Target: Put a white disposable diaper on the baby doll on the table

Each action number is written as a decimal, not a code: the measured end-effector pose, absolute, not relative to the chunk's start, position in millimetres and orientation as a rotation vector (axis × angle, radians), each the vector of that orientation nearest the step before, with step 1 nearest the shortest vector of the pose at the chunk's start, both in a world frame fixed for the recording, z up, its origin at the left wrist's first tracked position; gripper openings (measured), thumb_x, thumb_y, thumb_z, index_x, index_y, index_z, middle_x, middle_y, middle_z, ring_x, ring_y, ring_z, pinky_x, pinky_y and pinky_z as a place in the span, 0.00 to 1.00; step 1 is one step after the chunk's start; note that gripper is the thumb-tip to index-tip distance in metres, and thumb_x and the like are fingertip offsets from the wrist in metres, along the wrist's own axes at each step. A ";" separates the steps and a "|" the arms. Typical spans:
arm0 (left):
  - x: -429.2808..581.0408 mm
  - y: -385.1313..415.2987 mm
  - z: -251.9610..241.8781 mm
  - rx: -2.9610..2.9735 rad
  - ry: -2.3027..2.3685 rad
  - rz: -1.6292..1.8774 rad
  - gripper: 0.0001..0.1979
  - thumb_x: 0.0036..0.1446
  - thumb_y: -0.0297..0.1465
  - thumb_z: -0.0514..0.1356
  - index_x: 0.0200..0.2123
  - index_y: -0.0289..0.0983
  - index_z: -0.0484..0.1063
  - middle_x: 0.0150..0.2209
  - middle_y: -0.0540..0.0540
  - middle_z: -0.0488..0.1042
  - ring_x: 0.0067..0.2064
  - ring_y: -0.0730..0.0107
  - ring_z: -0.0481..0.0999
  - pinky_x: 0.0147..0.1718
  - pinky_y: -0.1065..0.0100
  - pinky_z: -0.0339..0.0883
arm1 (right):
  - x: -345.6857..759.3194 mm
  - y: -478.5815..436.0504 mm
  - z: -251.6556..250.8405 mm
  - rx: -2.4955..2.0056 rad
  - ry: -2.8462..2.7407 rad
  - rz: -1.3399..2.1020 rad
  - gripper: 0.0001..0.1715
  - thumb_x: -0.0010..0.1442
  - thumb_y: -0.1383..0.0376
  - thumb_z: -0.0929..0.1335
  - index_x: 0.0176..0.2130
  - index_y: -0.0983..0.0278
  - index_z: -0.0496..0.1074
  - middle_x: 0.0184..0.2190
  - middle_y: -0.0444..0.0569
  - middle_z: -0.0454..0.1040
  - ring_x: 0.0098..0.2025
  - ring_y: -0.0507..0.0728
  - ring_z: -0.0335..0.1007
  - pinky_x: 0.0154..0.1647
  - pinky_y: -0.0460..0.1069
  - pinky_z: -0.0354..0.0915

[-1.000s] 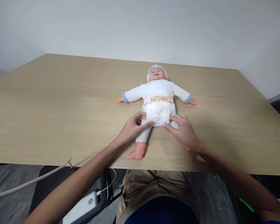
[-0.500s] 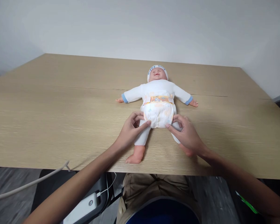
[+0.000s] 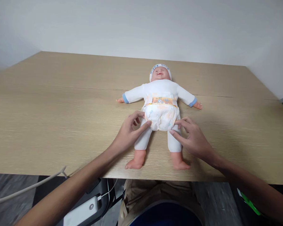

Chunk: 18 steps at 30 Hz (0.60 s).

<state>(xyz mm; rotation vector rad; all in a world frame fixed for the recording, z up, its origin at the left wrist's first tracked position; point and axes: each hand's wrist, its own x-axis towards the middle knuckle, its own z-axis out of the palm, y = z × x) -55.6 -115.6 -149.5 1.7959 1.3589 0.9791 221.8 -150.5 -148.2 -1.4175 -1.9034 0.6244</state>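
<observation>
A baby doll [image 3: 160, 87] in a white outfit with blue cuffs and a printed cap lies on its back, head away from me. Around its hips and belly is a white diaper [image 3: 159, 116] with an orange patterned waistband. At the leg opening on the left side, my left hand [image 3: 130, 130] touches the diaper's edge, thumb and forefinger apart. My right hand [image 3: 195, 138] is open at the other leg opening; its forefinger is by the edge and its thumb over the doll's thigh. Both doll legs show, feet towards me.
The doll lies on a wooden table [image 3: 61, 125] whose front edge is close to my body. Below it on the left are a white power bank [image 3: 81, 211] with a cable, and a pale thick cord [image 3: 25, 189]. A plain wall [image 3: 141, 28] stands behind.
My right hand has drawn slightly outward, and the doll's leg on the right now shows fully, straighter than before. My left hand has barely shifted. The view has tilted slightly.
</observation>
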 end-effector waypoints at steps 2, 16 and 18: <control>-59.8 -115.8 -150.4 1.849 1.383 0.985 0.10 0.69 0.42 0.67 0.47 0.45 0.77 0.49 0.46 0.80 0.44 0.59 0.72 0.49 0.54 0.70 | 229.6 -152.5 -143.6 -1.420 -1.933 0.671 0.12 0.71 0.57 0.73 0.51 0.57 0.80 0.40 0.48 0.77 0.38 0.60 0.72 0.44 0.57 0.72; -59.5 -68.4 -157.1 2.501 1.147 0.961 0.30 0.81 0.50 0.45 0.77 0.48 0.65 0.73 0.39 0.67 0.72 0.46 0.65 0.74 0.42 0.54 | 230.3 -87.0 -147.1 -1.071 -2.244 0.305 0.36 0.80 0.52 0.60 0.78 0.62 0.61 0.79 0.56 0.63 0.81 0.66 0.56 0.83 0.69 0.51; -64.9 -61.4 -158.7 2.497 1.163 0.984 0.35 0.80 0.54 0.40 0.76 0.47 0.67 0.73 0.39 0.68 0.72 0.47 0.66 0.75 0.43 0.54 | 234.6 -77.8 -149.7 -1.038 -2.236 0.279 0.35 0.80 0.52 0.58 0.77 0.60 0.64 0.78 0.55 0.66 0.81 0.66 0.59 0.83 0.69 0.50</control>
